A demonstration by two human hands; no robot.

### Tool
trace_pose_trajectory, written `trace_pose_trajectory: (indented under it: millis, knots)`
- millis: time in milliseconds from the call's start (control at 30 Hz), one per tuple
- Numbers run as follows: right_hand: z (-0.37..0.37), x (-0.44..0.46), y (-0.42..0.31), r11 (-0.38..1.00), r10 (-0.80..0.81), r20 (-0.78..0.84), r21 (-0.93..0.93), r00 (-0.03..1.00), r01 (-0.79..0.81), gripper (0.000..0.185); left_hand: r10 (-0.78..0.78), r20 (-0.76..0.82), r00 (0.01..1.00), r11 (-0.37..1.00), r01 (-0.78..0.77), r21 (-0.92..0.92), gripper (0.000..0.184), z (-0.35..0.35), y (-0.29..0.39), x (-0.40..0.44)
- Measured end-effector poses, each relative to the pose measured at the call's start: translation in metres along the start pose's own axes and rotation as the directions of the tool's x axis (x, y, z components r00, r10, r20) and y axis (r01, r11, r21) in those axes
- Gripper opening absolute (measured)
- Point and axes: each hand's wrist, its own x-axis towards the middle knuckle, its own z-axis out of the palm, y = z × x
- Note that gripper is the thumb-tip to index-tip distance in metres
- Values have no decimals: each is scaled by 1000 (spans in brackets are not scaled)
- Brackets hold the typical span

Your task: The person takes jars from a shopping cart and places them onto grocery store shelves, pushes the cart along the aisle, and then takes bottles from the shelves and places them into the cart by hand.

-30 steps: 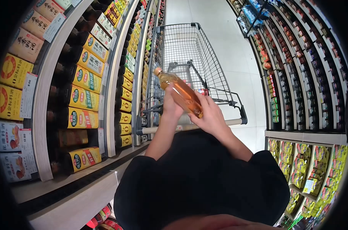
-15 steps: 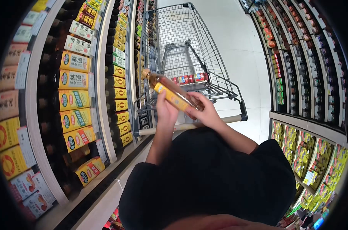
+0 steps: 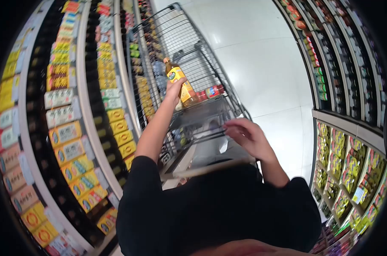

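An amber bottle [image 3: 188, 93] with a yellow label and an orange-brown cap is held by my left hand [image 3: 174, 90], whose fingers wrap round its middle. The bottle leans with its cap away from me, over the basket of the shopping cart [image 3: 202, 71]. Just right of its base, red cans or jars [image 3: 213, 91] lie in the cart. My right hand [image 3: 246, 134] is off the bottle, above the near right part of the cart, with its fingers loosely curled, apart and holding nothing.
Shelves of bottles with yellow and white labels [image 3: 76, 151] run along the left, close to the cart. Pale floor tiles [image 3: 261, 64] lie to the right. Beyond them stand shelves of jars [image 3: 325, 55] and yellow-green packets [image 3: 340, 170].
My left hand has carried the bottle forward over the cart. My right hand has let go of it and moved right and back. The view has turned, and the cart appears tilted and nearer the left shelves.
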Motion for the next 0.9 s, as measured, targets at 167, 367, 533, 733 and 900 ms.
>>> trace_pose_trajectory:
  millis: [167,367,533,733,900]
  knots:
    - [-86,-66,37,979,-97,-457,118,884,168,29,2,-113,994,959,30,280,55,41,-96,149]
    - [-152,-172,189,853,506,-837,449,208,-268,26,94,-282,955,887,49,460,72,67,-196,263]
    - [-134,-289,279,560,757,-632,759,-167,-333,37,103,-437,894,892,111,439,78,88,-238,303]
    - [-160,-281,263,602,723,-654,754,-222,-261,34,165,-419,893,795,131,593,80,111,-224,261]
    - [-222,-186,185,864,496,-859,473,127,-171,31,335,-184,924,826,-194,529,59,84,-145,201]
